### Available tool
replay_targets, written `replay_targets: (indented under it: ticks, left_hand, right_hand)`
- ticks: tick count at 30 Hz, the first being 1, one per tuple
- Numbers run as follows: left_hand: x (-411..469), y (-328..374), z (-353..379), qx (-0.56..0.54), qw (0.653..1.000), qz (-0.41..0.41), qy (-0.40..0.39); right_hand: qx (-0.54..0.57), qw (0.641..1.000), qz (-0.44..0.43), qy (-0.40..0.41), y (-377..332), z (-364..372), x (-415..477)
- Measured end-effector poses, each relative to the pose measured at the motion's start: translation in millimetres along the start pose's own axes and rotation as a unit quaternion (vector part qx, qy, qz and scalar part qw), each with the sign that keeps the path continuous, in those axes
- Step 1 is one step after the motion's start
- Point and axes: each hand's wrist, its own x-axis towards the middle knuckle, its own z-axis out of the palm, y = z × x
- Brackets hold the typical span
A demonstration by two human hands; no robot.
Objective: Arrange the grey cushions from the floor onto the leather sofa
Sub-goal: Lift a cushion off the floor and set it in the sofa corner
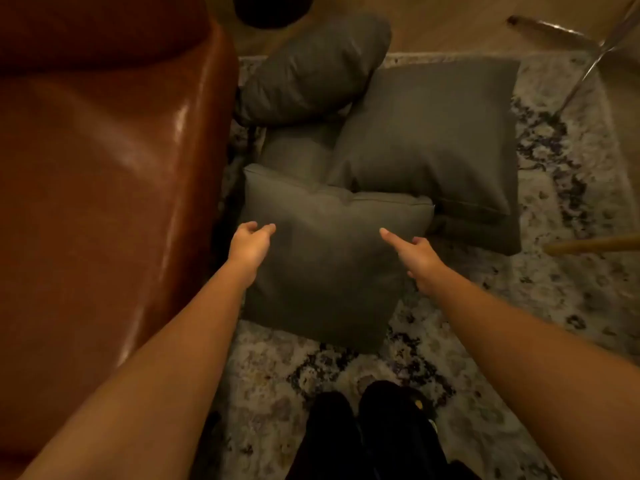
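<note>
Both hands reach down toward the nearest grey cushion [329, 268], and neither holds anything. The left hand [251, 244] is at the cushion's left edge, its fingers [268, 228] loosely spread with a wide gap to the thumb. The right hand [415, 256] is over the cushion's right part, one of its fingers [386, 233] stretched straight out and the rest relaxed. Whether either hand is touching the fabric or just above it cannot be told.

This cushion lies flat on the patterned rug [561, 289], just beside the brown leather sofa [104, 174] on the left. Its far edge overlaps a second cushion [298, 154] beneath it. A large cushion [433, 133] lies to the right of that, resting on another cushion [481, 233] whose edge shows below it. A far cushion [311, 67] lies crumpled against the sofa's side, partly over the pile.

All the cushions in view are on the floor; none is on the sofa. The person's dark shoes [374, 427] stand on the rug just before the nearest cushion. A thin chair leg [585, 67] crosses the upper right corner, and a wooden leg [595, 244] juts in from the right edge, near the pile.
</note>
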Motion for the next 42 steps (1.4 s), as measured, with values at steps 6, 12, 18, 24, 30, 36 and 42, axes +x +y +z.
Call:
replay_targets:
  ticks: [6, 12, 18, 24, 30, 36, 42]
  left_hand:
    - [39.1, -18.7, 7.3, -0.005, 1.000, -0.026, 0.011]
    - [60.4, -25.1, 15.8, -0.019, 0.999, 0.011, -0.032]
    - [77.3, -22.7, 24.2, 0.006, 0.998, 0.041, -0.046]
    - [92.1, -19.9, 31.1, 0.016, 0.998, 0.059, -0.025]
    - [111.3, -13.8, 33.3, -0.004, 0.998, 0.061, -0.013]
    - [112.6, -18.2, 36.6, -0.056, 0.997, 0.048, -0.016]
    - [98.9, -17.1, 33.8, -0.053, 0.997, 0.054, 0.018]
  right_hand:
    - [0.026, 1.000, -0.009, 0.003, 17.9, 8.1, 36.9]
    - [0.008, 0.996, 0.000, 0.086, 20.6, 14.4, 56.5]
    - [0.022, 0.997, 0.004, 0.070, 24.5, -1.0, 82.0]
    - [0.071, 0.997, -0.026, 0.019, 25.6, -6.0, 97.5]
    - [0.099, 0.994, -0.052, -0.003, 26.1, -4.2, 106.7]
    - [0.112, 0.990, -0.084, 0.019, 30.4, 0.8, 109.5]
    - [0.114, 0.989, -0.097, 0.019, 35.6, 0.7, 98.4]
